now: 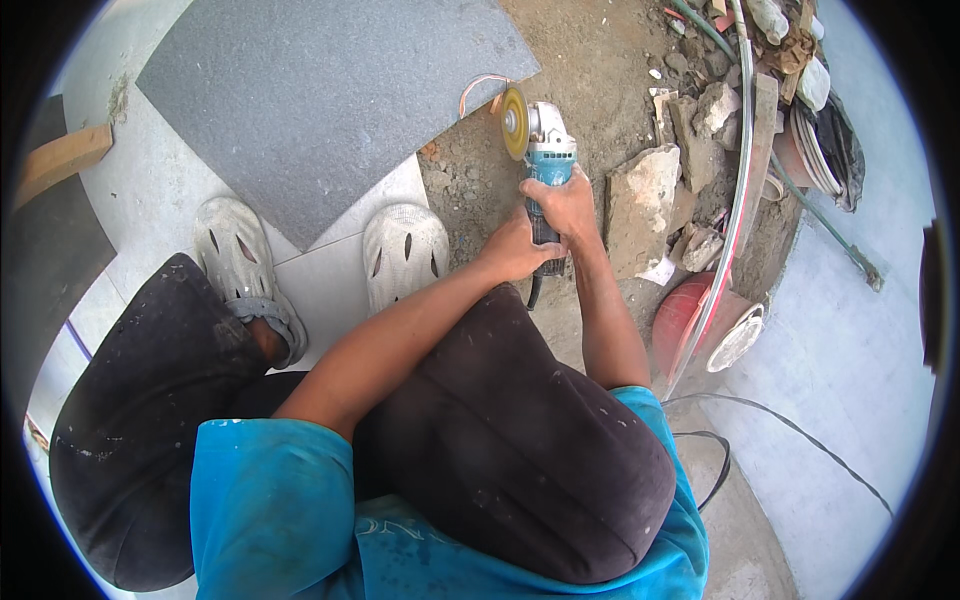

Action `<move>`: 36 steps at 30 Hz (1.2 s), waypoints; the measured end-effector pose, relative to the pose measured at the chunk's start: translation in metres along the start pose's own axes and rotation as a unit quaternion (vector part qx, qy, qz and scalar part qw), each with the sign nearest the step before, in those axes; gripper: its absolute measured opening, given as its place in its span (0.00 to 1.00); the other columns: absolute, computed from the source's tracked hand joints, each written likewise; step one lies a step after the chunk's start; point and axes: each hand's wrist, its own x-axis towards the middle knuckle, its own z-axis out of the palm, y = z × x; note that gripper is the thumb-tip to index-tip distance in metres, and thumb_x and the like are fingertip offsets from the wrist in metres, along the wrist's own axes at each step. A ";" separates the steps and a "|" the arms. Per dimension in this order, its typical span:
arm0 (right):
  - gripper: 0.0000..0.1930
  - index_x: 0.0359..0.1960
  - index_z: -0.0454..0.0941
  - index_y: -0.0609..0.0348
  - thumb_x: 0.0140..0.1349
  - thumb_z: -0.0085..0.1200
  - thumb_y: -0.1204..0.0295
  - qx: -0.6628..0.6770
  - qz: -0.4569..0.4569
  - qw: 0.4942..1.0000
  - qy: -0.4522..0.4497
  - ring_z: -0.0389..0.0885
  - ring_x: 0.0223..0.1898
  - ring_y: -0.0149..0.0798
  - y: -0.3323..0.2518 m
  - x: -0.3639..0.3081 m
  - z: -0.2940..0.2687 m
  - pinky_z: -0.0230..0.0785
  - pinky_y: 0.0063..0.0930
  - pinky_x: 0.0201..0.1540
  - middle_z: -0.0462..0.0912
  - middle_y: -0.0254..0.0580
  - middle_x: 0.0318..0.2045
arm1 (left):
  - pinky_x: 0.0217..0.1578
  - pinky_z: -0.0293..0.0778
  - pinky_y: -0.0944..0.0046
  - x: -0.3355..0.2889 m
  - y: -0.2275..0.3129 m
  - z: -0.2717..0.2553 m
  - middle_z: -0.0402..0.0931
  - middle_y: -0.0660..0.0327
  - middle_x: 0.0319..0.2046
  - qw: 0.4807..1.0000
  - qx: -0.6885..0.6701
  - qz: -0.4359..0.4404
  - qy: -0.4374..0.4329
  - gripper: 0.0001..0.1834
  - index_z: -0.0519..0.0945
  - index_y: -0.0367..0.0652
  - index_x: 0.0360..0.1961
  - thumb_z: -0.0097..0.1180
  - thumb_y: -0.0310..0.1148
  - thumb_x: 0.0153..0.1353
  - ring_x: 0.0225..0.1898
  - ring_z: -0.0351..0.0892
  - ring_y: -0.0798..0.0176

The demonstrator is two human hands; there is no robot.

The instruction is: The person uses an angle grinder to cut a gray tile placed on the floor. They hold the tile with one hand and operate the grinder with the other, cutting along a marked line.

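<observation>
Even, diffuse daylight is provided across the scene; no hard shadows are cast and no glare is seen. Soft shading is found beneath the knees. Strong fisheye distortion is present: straight edges are bent toward the rim, and a black vignette encloses the circular picture. Focus is sharp throughout.

I hold an angle grinder [540,150] in front of my right knee, its teal body pointing away from me and its silver gear head just beyond my fingers. Its round, yellowish cutting disc [514,122] stands on edge at the far end, at the right corner of the large grey tile [330,100]. That tile lies flat on the floor, speckled and matte, turned at an angle so one corner points toward my feet. A black cable [531,292] drops from the rear of the grinder, below my grip.
</observation>
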 end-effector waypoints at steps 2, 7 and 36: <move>0.26 0.45 0.79 0.66 0.45 0.67 0.65 -0.001 0.012 1.000 -0.003 0.86 0.38 0.40 -0.001 0.001 0.000 0.77 0.35 0.43 0.87 0.48 0.36 | 0.67 0.63 0.46 0.002 -0.004 0.002 0.61 0.26 0.65 1.000 0.005 0.005 0.009 0.60 0.52 0.19 0.67 0.70 0.58 0.54 0.68 0.65 0.35; 0.23 0.42 0.78 0.66 0.46 0.68 0.66 0.004 0.000 1.000 -0.002 0.83 0.34 0.35 -0.004 0.000 0.001 0.76 0.32 0.40 0.86 0.45 0.34 | 0.67 0.63 0.47 0.006 -0.008 0.001 0.62 0.27 0.65 1.000 0.005 0.008 0.009 0.59 0.53 0.19 0.67 0.70 0.57 0.53 0.68 0.65 0.36; 0.24 0.44 0.77 0.67 0.46 0.67 0.67 -0.018 -0.013 1.000 -0.006 0.82 0.33 0.33 0.004 -0.009 -0.002 0.76 0.32 0.39 0.85 0.42 0.33 | 0.66 0.64 0.47 -0.006 -0.005 0.010 0.63 0.30 0.65 0.999 -0.022 0.033 0.006 0.57 0.49 0.25 0.69 0.71 0.51 0.55 0.67 0.66 0.36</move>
